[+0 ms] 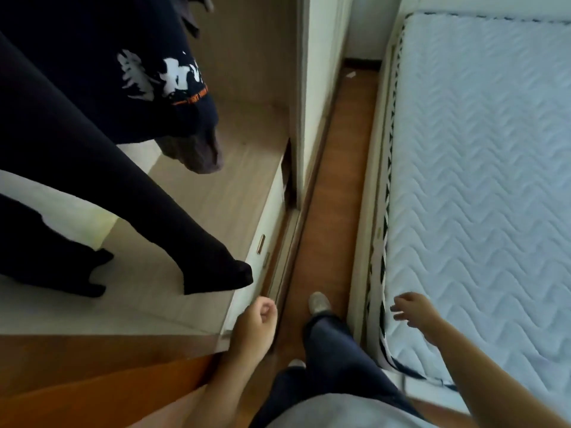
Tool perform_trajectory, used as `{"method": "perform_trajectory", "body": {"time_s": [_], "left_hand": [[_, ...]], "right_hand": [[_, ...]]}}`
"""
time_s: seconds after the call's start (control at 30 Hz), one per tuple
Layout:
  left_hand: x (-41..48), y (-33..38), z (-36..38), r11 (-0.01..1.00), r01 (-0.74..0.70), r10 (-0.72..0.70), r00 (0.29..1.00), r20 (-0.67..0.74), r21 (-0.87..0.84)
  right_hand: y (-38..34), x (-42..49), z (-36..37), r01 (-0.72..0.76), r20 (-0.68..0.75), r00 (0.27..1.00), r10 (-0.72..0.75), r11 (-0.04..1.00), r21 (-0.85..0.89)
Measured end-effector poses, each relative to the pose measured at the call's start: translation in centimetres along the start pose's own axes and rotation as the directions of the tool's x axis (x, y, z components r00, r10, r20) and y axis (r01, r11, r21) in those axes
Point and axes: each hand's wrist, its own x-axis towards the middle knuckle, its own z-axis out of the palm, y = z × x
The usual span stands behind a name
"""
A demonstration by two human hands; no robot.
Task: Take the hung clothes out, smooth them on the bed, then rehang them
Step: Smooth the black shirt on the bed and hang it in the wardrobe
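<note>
Dark clothes hang in the open wardrobe at the left: a navy shirt (102,81) with white lettering and an orange stripe, a black sleeve (173,236) reaching down in front, and a grey garment (197,156) behind them. My left hand (256,322) is curled shut and holds nothing, below the sleeve's cuff and apart from it. My right hand (414,310) hovers with fingers spread over the near edge of the bare quilted mattress (482,168) on the right. The hangers are out of view.
The wardrobe's wooden floor panel (197,273) lies under the clothes, with a white door edge (312,118) beside it. A narrow strip of brown floor (336,186) runs between wardrobe and bed. My legs and shoe (319,302) stand in that strip.
</note>
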Motion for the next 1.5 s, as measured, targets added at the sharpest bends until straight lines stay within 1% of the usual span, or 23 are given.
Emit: {"method": "perform_trajectory", "body": {"time_s": [0.1, 0.2, 0.3, 0.37, 0.47, 0.57, 0.67, 0.77, 0.83, 0.9, 0.97, 1.0, 1.03, 1.1, 1.13, 1.2, 1.23, 1.3, 1.37, 1.43, 1.5], "left_hand": [[-0.2, -1.8, 2.2, 0.997, 0.071, -0.076, 0.986, 0.147, 0.033], [-0.3, -2.9, 4.4, 0.991, 0.124, -0.133, 0.968, 0.213, 0.056], [-0.8, -2.9, 6.5, 0.988, 0.133, -0.151, 0.951, 0.271, 0.083], [-1.1, -2.9, 7.7, 0.984, 0.107, -0.148, 0.938, 0.315, 0.143], [-1.5, -3.0, 9.3, 0.970, 0.069, -0.146, 0.931, 0.335, 0.231], [-2.4, -2.4, 11.3, 0.957, 0.030, -0.131, 0.933, 0.336, 0.289], [-3.8, -1.3, 14.8, 0.930, -0.039, -0.106, 0.923, 0.369, 0.365], [-6.9, 1.1, 19.8, 0.894, -0.140, -0.053, 0.910, 0.412, 0.426], [-10.5, 2.9, 24.2, 0.879, -0.203, -0.006, 0.900, 0.437, 0.430], [-14.6, 4.4, 29.3, 0.863, -0.252, 0.018, 0.881, 0.473, 0.437], [-19.2, 5.5, 34.4, 0.824, -0.312, 0.022, 0.852, 0.523, 0.474], [-21.9, 5.9, 36.9, 0.789, -0.373, 0.032, 0.818, 0.575, 0.487], [-24.7, 6.3, 39.6, 0.735, -0.460, 0.041, 0.763, 0.645, 0.498], [-30.1, 7.6, 43.9, 0.593, -0.634, 0.041, 0.639, 0.768, 0.496], [-32.1, 8.2, 45.8, 0.530, -0.697, 0.037, 0.588, 0.808, 0.483], [-34.8, 9.6, 49.1, 0.440, -0.774, 0.039, 0.524, 0.851, 0.456], [-35.5, 10.4, 50.6, 0.411, -0.792, 0.047, 0.514, 0.857, 0.452], [-36.1, 11.7, 53.7, 0.410, -0.779, 0.034, 0.532, 0.846, 0.474], [-36.2, 12.6, 56.7, 0.414, -0.763, 0.002, 0.546, 0.837, 0.497], [-35.9, 13.2, 60.0, 0.424, -0.745, -0.019, 0.562, 0.827, 0.515], [-35.8, 14.0, 64.1, 0.484, -0.691, -0.040, 0.595, 0.803, 0.536]], "right_hand": [[5.6, -2.1, -0.7, -0.138, -0.040, 0.988, 0.146, 0.976, 0.166], [10.1, -3.8, -1.9, -0.227, -0.059, 0.967, 0.247, 0.943, 0.243], [14.0, -5.5, -2.7, -0.265, -0.090, 0.948, 0.304, 0.915, 0.305], [16.6, -7.1, -2.6, -0.271, -0.126, 0.937, 0.325, 0.907, 0.324], [19.8, -9.2, -2.2, -0.269, -0.127, 0.934, 0.335, 0.890, 0.368], [23.6, -11.2, -2.5, -0.234, -0.123, 0.947, 0.296, 0.901, 0.365], [29.0, -13.6, -4.1, -0.199, -0.167, 0.944, 0.284, 0.895, 0.399], [36.1, -16.9, -6.2, -0.206, -0.187, 0.919, 0.347, 0.826, 0.524], [41.7, -19.9, -7.8, -0.217, -0.206, 0.892, 0.403, 0.779, 0.588], [47.9, -23.1, -9.4, -0.216, -0.224, 0.854, 0.469, 0.712, 0.668], [53.7, -26.6, -10.3, -0.230, -0.222, 0.800, 0.558, 0.626, 0.745], [56.6, -28.5, -10.7, -0.237, -0.218, 0.766, 0.605, 0.580, 0.779], [59.6, -30.3, -10.9, -0.242, -0.211, 0.725, 0.655, 0.530, 0.812], [64.9, -33.4, -11.0, -0.249, -0.169, 0.649, 0.742, 0.417, 0.874], [66.9, -34.7, -10.8, -0.245, -0.135, 0.618, 0.775, 0.353, 0.903], [70.2, -36.1, -10.2, -0.230, -0.048, 0.586, 0.809, 0.223, 0.947], [71.4, -36.5, -9.9, -0.216, 0.003, 0.580, 0.814, 0.150, 0.965], [72.9, -36.5, -9.7, -0.175, 0.089, 0.573, 0.815, 0.015, 0.984], [74.1, -35.5, -10.1, -0.134, 0.143, 0.587, 0.797, -0.078, 0.988], [75.1, -34.2, -12.1, -0.118, 0.165, 0.609, 0.776, -0.117, 0.986], [76.5, -32.9, -15.8, -0.098, 0.150, 0.634, 0.759, -0.113, 0.989]]}}
